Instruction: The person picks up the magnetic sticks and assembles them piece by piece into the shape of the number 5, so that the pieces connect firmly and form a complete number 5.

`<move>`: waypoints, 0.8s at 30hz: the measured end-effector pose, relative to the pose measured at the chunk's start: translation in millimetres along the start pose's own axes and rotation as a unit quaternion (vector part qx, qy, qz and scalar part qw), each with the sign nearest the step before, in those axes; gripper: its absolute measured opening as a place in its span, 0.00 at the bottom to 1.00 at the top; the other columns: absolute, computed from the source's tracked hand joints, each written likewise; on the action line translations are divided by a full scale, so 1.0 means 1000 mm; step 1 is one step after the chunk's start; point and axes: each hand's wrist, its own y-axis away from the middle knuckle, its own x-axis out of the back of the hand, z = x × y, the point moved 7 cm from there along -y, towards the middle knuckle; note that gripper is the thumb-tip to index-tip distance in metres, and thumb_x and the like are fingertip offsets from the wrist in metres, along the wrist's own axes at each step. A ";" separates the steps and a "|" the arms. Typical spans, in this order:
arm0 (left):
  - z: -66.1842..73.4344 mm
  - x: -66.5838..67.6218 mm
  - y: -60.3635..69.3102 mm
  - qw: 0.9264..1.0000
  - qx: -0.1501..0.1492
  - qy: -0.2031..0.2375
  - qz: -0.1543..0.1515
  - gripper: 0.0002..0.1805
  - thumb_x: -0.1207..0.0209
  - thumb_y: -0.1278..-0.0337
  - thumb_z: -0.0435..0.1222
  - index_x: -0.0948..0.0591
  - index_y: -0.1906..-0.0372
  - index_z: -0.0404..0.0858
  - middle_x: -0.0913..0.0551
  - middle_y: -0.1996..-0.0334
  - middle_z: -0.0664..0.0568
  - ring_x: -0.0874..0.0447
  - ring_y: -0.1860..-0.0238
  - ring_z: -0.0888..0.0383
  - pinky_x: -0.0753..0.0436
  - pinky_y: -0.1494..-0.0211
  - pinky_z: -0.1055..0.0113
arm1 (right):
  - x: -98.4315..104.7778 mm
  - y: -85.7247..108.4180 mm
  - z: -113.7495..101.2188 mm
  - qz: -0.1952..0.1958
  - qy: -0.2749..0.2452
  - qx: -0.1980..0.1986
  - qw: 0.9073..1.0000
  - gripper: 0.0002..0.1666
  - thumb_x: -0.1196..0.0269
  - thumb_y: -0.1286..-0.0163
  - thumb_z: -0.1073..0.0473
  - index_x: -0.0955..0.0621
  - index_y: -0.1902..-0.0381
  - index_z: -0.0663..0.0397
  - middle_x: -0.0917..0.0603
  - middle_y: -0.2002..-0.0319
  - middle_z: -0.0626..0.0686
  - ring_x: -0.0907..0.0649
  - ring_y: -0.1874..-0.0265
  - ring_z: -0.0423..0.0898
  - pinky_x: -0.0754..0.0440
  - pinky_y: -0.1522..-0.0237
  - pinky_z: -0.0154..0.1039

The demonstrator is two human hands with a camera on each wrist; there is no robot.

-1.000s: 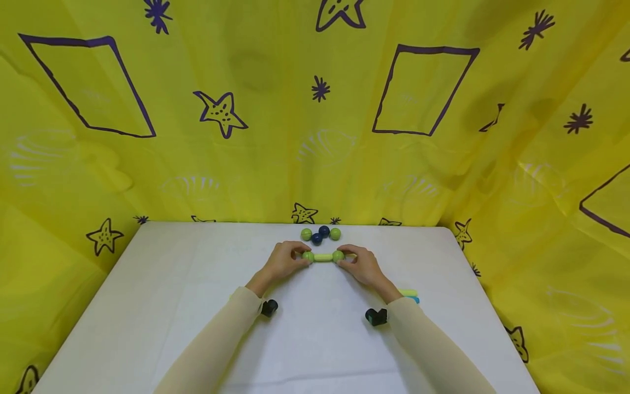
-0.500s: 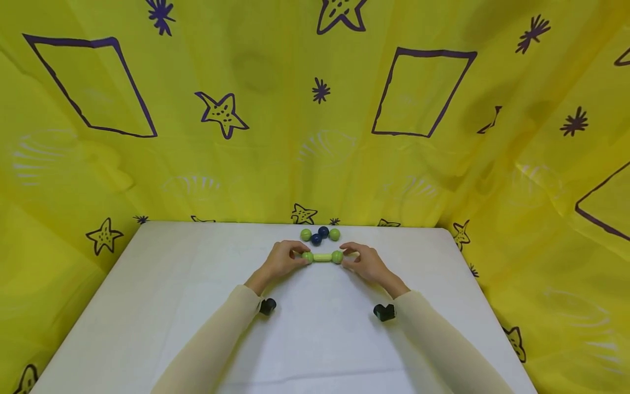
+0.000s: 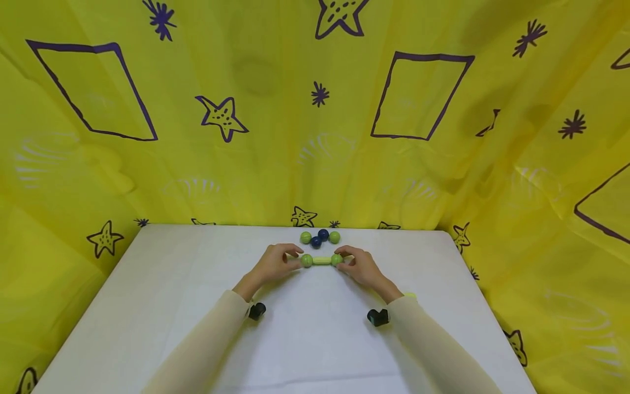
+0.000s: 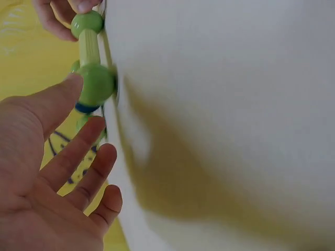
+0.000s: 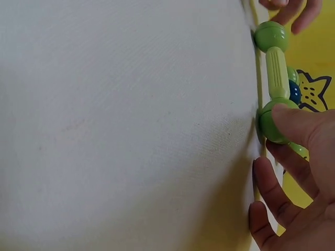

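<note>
A pale green ribbed rod (image 3: 322, 261) lies on the white table, with a green ball on each end. My right hand (image 3: 363, 266) pinches the right green ball (image 5: 276, 123) between thumb and finger. To the left, my left hand (image 3: 273, 264) is spread beside the left green ball (image 4: 97, 84), its thumb close to the ball and the fingers loose, holding nothing. In the right wrist view, a gap shows between that ball and the left fingers.
Behind the rod sit two loose green balls (image 3: 334, 237) and two dark blue balls (image 3: 316, 242). A yellow-green piece (image 3: 409, 295) shows partly behind the right sleeve. A yellow patterned curtain (image 3: 275, 164) borders the table (image 3: 187, 290).
My left hand has let go of the left ball and drawn slightly left. The right hand loosened and drew right, then came back onto the right ball. The rod stays in place.
</note>
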 end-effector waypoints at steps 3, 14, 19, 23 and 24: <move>-0.004 0.016 0.013 1.000 -0.005 -0.017 -0.010 0.16 0.29 0.40 0.36 0.13 0.48 0.38 0.11 0.57 0.48 0.21 0.64 0.55 0.23 0.57 0.61 | 0.000 0.001 -0.001 -0.002 0.001 0.000 1.000 0.21 0.29 0.32 0.63 0.17 0.42 0.54 0.13 0.48 0.56 0.20 0.68 0.44 0.21 0.61 0.40; -0.021 0.063 0.074 0.995 -0.018 -0.060 -0.076 0.18 0.28 0.42 0.39 0.14 0.49 0.37 0.13 0.62 0.48 0.21 0.67 0.56 0.21 0.60 0.62 | -0.001 0.002 0.003 -0.009 0.000 -0.008 1.000 0.21 0.30 0.31 0.62 0.17 0.41 0.54 0.14 0.48 0.56 0.20 0.66 0.45 0.21 0.60 0.41; -0.027 0.068 0.094 0.992 -0.012 -0.063 -0.107 0.17 0.26 0.44 0.37 0.14 0.50 0.37 0.16 0.67 0.54 0.22 0.69 0.57 0.22 0.62 0.65 | -0.002 0.000 0.005 -0.010 0.005 -0.008 1.000 0.21 0.30 0.31 0.61 0.17 0.41 0.53 0.14 0.48 0.55 0.20 0.66 0.45 0.21 0.60 0.41; -0.031 0.069 0.104 0.991 -0.007 -0.067 -0.119 0.16 0.26 0.45 0.35 0.13 0.51 0.38 0.17 0.70 0.57 0.24 0.70 0.59 0.23 0.64 0.67 | -0.003 0.000 0.005 -0.013 0.002 -0.008 1.000 0.21 0.30 0.30 0.60 0.18 0.40 0.52 0.14 0.47 0.55 0.20 0.66 0.45 0.21 0.60 0.41; -0.032 0.069 0.106 0.990 -0.007 -0.067 -0.121 0.16 0.26 0.45 0.34 0.13 0.52 0.38 0.18 0.70 0.57 0.24 0.70 0.60 0.23 0.64 0.67 | -0.003 0.000 0.005 -0.013 0.002 -0.007 1.000 0.21 0.30 0.30 0.60 0.18 0.40 0.52 0.14 0.47 0.55 0.20 0.66 0.45 0.21 0.60 0.41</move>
